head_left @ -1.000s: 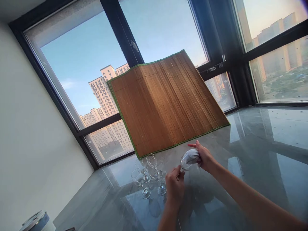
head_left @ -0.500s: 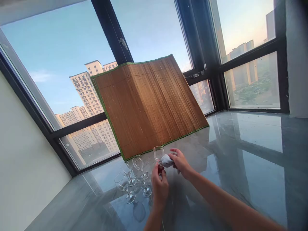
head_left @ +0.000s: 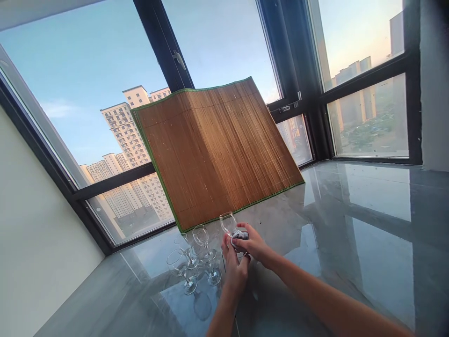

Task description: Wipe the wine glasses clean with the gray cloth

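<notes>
Head view: since the earlier frame the right hand [head_left: 253, 243] has brought the cloth [head_left: 239, 235] down the wine glass [head_left: 228, 223]. Left hand [head_left: 234, 267] grips the stem; right clamps cloth. Glass upright near counter's [head_left: 351, 243] window edge, beside four glasses [head_left: 192, 257].

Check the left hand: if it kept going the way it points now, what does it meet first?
Likely the wine glass that the left hand already grips low down; beyond it stands the bamboo mat leaning on the window. Depth is hard to judge.
</notes>
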The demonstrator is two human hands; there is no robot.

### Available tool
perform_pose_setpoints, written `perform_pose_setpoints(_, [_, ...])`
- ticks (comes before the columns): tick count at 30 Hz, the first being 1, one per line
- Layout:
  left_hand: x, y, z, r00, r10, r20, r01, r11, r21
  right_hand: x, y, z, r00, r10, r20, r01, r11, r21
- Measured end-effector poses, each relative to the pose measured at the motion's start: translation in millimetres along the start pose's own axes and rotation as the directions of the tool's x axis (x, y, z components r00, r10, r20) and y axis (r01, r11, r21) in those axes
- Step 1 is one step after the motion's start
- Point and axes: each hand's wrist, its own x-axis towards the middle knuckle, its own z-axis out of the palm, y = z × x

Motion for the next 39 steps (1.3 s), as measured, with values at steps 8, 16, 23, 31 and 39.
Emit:
perform_pose_setpoints(8, [-4, 36, -10.8, 0.991, 0.114, -0.073, -0.100, 0.979, 0.175, 18, 6, -20, 0.992, 0.032, -0.120, -0.062, 0.963, -0.261])
perform_pose_setpoints(16, [-1, 68, -56.5, 0.722, 0.682, -0.115, -0.559, 0.674, 0.482, 35, 14, -45, 0.961, -0.232, -0.148, 0.077, 0.744, -0.663])
perform_pose_setpoints(23, [17, 62, -71.9, 0.743, 0.409, -0.531, -0.168, 0.880, 0.444, 38, 16, -54, 0.960, -0.222, -0.170, -0.008, 0.587, -0.810])
perform_pose_setpoints(31, [24, 54, -71.6, 0.762, 0.347, -0.546, -0.111, 0.901, 0.419, 41, 20, -59, 0.963, -0.190, -0.191, -0.074, 0.495, -0.866])
perform_pose_setpoints(39, [27, 49, -75.2, 0.783, 0.329, -0.527, -0.105, 0.906, 0.409, 37, 10, -64, 0.938, -0.192, -0.288, -0.168, 0.474, -0.864])
